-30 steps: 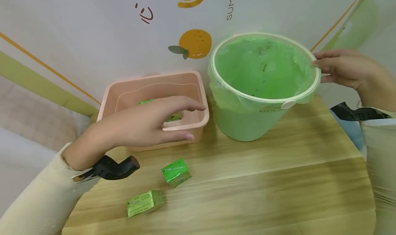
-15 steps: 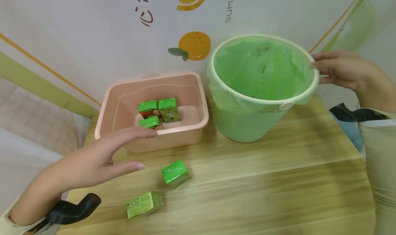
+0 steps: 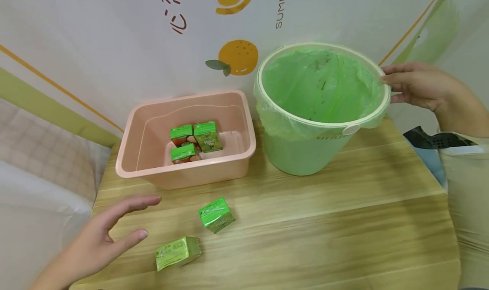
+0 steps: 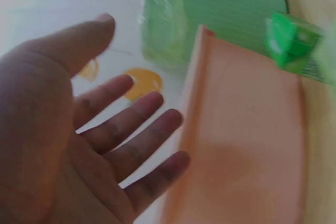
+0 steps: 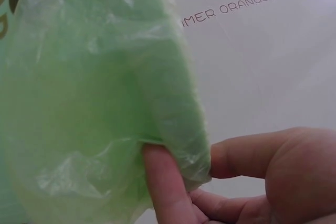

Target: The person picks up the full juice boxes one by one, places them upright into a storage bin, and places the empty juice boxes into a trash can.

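My left hand hangs in the air at the lower left in the head view, fingers apart and holding nothing. Beside it on the table lie a yellow-green wrapped small box and a bright green one. Several small green-topped boxes sit inside the pink plastic basin. At the right, my right hand pinches the rim of a green trash bin. The right wrist view shows thumb and fingers at the rim, over the thin green bag lining it.
A wooden table carries everything, its curved edge at the right. Behind the basin and bin stands a white wall covering with printed oranges and lettering. Dark camera straps sit at the wrists.
My left hand has drawn back from over the basin toward the lower left, uncovering the boxes inside. The right hand stays at the bin's rim.
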